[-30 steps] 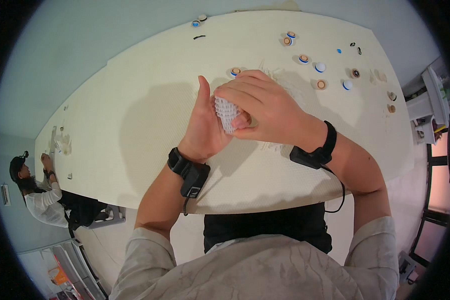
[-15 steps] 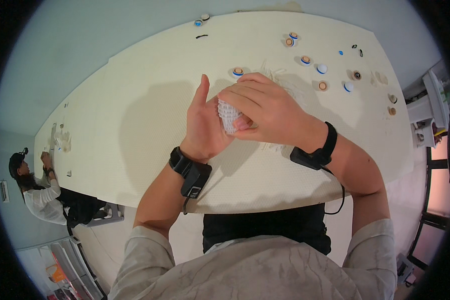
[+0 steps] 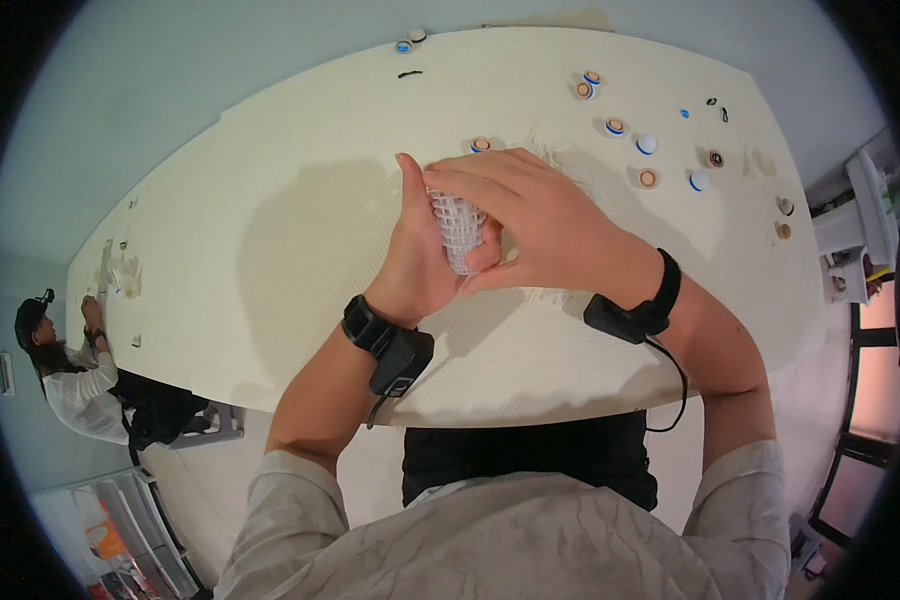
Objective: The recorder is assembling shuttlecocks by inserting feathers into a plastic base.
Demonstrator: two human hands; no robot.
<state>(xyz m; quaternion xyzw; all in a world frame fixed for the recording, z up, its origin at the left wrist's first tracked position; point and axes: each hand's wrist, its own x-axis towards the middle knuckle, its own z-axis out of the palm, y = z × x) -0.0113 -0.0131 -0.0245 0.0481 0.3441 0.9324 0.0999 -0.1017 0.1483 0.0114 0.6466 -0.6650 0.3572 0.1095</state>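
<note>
A small white open-mesh cylinder (image 3: pixel 457 232), like a woven lattice tube, stands tilted between my two hands above the table. My left hand (image 3: pixel 416 262) cradles it against the palm, its thumb raised along the left side. The left fingers are mostly hidden behind the mesh and the other hand. From the right, my right hand (image 3: pixel 548 212) wraps over it, fingers across the top and thumb pressing low on its side. Just beyond the right fingers sits a round cap-like piece (image 3: pixel 481 145) with a tan top.
Loose white strands (image 3: pixel 555 155) lie behind my right hand on the cream table (image 3: pixel 300 300). Several round pieces, such as a blue-edged one (image 3: pixel 615 126), are scattered at the far right. A thin black strip (image 3: pixel 410 74) lies far off. Another person (image 3: pixel 75 385) sits at the left end.
My left thumb has come in toward the mesh cylinder and the right fingertips. More of the cylinder's lattice shows between the hands, and it has turned slightly.
</note>
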